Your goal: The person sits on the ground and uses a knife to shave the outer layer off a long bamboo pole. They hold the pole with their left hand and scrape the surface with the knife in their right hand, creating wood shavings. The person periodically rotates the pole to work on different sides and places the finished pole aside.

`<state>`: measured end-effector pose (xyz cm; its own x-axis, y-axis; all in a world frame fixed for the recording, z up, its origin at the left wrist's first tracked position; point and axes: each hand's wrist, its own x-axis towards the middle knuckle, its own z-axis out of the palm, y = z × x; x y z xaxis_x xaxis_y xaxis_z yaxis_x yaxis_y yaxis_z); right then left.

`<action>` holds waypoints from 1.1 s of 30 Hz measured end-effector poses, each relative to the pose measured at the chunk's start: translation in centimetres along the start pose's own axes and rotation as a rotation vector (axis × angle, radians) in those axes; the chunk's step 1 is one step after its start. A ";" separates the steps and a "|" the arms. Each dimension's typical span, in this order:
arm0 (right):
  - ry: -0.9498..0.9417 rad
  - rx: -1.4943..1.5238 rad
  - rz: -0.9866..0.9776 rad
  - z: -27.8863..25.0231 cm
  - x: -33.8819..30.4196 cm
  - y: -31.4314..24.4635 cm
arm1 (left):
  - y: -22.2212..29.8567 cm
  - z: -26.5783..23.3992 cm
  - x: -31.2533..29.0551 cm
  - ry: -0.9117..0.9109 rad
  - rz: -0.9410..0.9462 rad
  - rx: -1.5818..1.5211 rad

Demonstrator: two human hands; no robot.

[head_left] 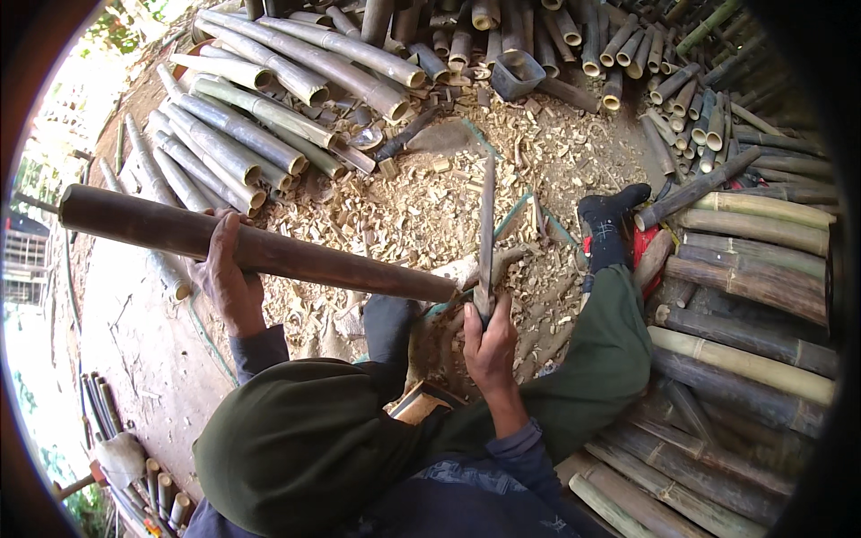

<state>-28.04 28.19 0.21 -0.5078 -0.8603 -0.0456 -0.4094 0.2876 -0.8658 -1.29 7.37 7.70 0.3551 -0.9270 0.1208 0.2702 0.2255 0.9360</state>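
A long, dark brown bamboo pole (332, 262) lies tilted across the view, its left end higher than its right. My left hand (231, 273) grips it from below, left of its middle, with the thumb over the near side. My right hand (491, 345) is closed round the handle of a large knife (487, 224). The long, narrow blade points away from me, nearly upright in the view. The pole's right end comes close to the blade's base; whether they touch I cannot tell. My legs are spread on either side of the work.
Pale wood chips (368, 197) cover the ground. Cut bamboo lengths (269, 112) lie at the far left, and bamboo tubes (619, 49) are piled at the far right. A bamboo stack (753, 336) stands beside my right leg. A dark plastic container (517, 74) sits at the back.
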 end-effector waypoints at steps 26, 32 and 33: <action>-0.009 -0.030 0.022 1.4 -0.5 2.5 | -0.6 -3.8 1.4 -0.336 -0.067 -0.171; -0.298 -0.208 0.228 2.3 0.2 9.3 | -0.1 -4.0 0.9 -0.174 -0.200 -0.243; -0.260 -0.198 0.194 1.6 0.3 7.0 | -0.4 -4.6 0.9 -0.075 -0.267 -0.325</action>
<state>-29.85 29.25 -6.62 -0.3917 -0.8525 -0.3461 -0.4763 0.5098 -0.7165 3.04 7.84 5.92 0.1715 -0.9822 -0.0768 0.6158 0.0460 0.7866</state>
